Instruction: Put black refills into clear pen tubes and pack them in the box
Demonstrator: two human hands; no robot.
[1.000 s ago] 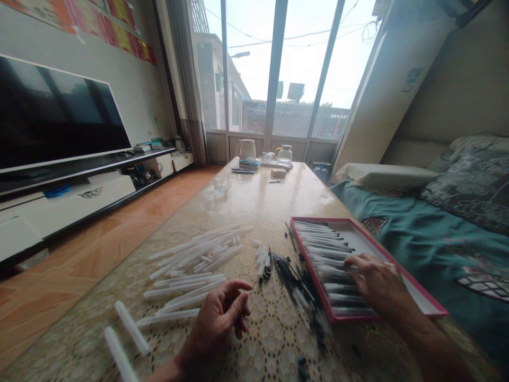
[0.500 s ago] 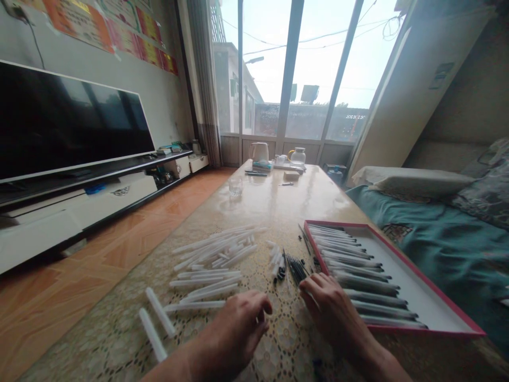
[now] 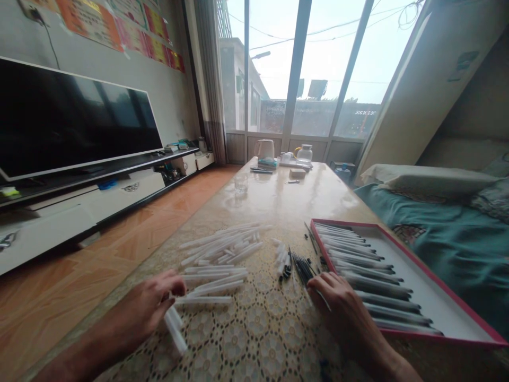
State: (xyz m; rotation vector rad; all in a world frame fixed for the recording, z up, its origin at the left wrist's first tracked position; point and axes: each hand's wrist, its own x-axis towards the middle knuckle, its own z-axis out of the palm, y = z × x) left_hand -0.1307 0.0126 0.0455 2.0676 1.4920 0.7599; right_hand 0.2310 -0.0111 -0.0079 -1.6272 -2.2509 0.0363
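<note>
My left hand point(image 3: 161, 297), fingers curled together, is at the upper end of a white pen barrel point(image 3: 175, 334) at the table's lower left and grips it. A second white barrel lies close behind. My right hand point(image 3: 336, 297) is closed by a bundle of thin black pen refills point(image 3: 303, 268); one slim refill point(image 3: 325, 301) shows at its fingertips. Left of the bundle are small black caps point(image 3: 285, 273) and short clear pieces point(image 3: 280, 254). A pile of white barrels point(image 3: 222, 246) spreads across the table's middle left.
A red-rimmed box point(image 3: 449, 297) at the right holds a row of pens with dark ends. Farther back on the patterned table point(image 3: 254, 339) stand a drinking glass point(image 3: 240, 185), a kettle point(image 3: 265, 150) and a glass jug point(image 3: 305, 154). A sofa point(image 3: 433, 223) borders the right side.
My left hand has swung left from the table's middle to the two separate barrels and closed on one. My right hand stays by the refills, where a slim refill now shows. The view has shifted slightly.
</note>
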